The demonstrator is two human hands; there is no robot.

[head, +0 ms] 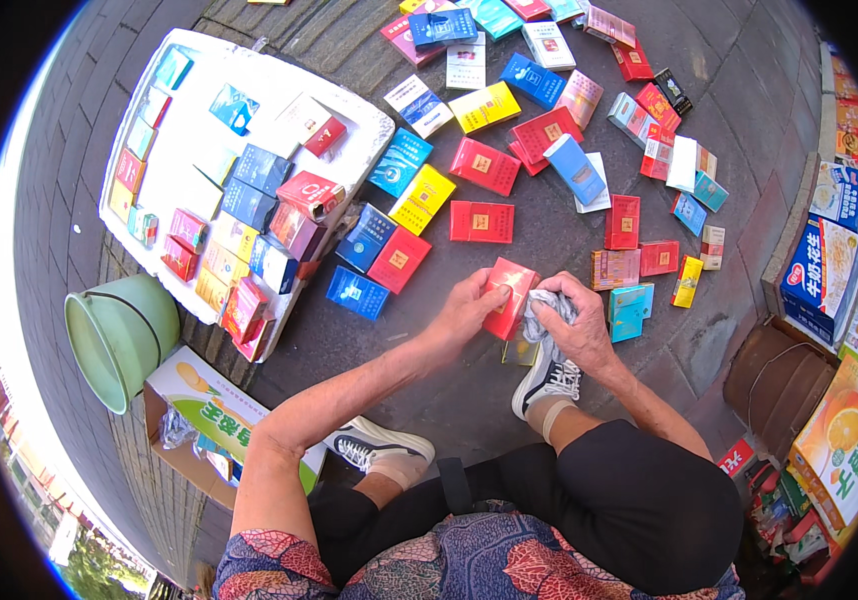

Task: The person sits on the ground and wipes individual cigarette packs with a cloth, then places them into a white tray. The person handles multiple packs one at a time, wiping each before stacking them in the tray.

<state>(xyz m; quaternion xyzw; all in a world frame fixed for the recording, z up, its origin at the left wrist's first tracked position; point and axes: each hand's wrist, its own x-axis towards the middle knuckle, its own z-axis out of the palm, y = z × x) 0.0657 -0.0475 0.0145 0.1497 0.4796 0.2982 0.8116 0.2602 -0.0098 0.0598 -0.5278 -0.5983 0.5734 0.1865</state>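
Observation:
My left hand (469, 307) grips a red cigarette pack (513, 292) by its side, thumb flat on its front. A crumpled pale grey cloth (549, 311) is bunched in my right hand (579, 319), close against the pack's right edge. Whether the cloth touches the pack is hard to tell. Just beyond my hands, another red pack (481, 221) lies flat on the paving. Right of my right hand are a teal pack (626, 311) and a patterned pack (615, 268). A yellowish pack (520, 352) is partly hidden beneath my hands.
A white foam board (174, 150) at left carries several packs. Near it stand a green bucket (121, 330) and an open carton (204, 405). Many loose packs, including a yellow one (484, 106), cover the ground ahead. A brown bucket (778, 386) and printed cartons (819, 277) line the right.

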